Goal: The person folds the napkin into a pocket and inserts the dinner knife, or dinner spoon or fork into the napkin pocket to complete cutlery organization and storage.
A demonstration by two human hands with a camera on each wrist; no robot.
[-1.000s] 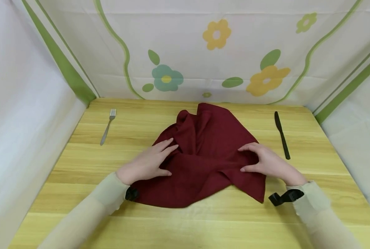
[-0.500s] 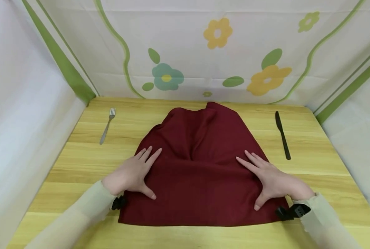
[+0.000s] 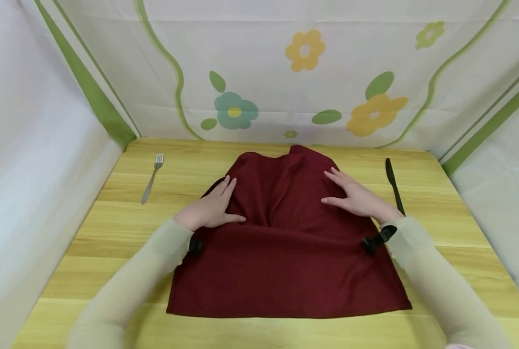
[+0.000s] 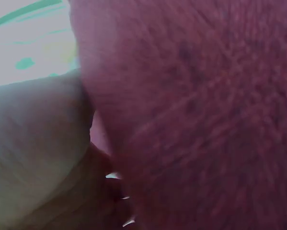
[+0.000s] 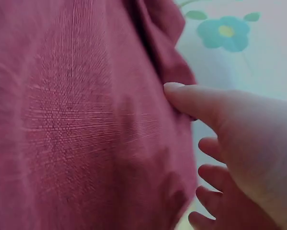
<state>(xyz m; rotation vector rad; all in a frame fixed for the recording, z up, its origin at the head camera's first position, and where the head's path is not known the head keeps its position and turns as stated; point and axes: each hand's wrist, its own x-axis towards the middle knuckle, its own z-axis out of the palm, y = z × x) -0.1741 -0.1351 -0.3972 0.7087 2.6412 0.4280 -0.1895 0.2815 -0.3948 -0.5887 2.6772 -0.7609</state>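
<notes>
A dark red cloth [image 3: 285, 271] lies spread on the table, its near half flat and straight-edged, its far half gathered in folds. My left hand [image 3: 211, 208] is at the cloth's left edge, fingers stretched toward the back and thumb out over the cloth. Over the right side is my right hand [image 3: 359, 196], fingers extended and thumb apart, pinching nothing. In the right wrist view the thumb of my right hand [image 5: 258, 143] is near a fold of the cloth [image 5: 76, 124]; contact is unclear. The cloth [image 4: 205, 120] fills most of the left wrist view, partly hiding my left fingers.
A metal fork [image 3: 152, 179] lies at the left on the wooden table [image 3: 89, 257]. To the right is a black knife [image 3: 393, 184], its lower end close to my right wrist. A white flowered curtain [image 3: 268, 63] hangs behind the table.
The cloth's near part was pulled toward me and flattened into a straight front edge. Both hands came nearer and wider, then moved back toward the folded far part.
</notes>
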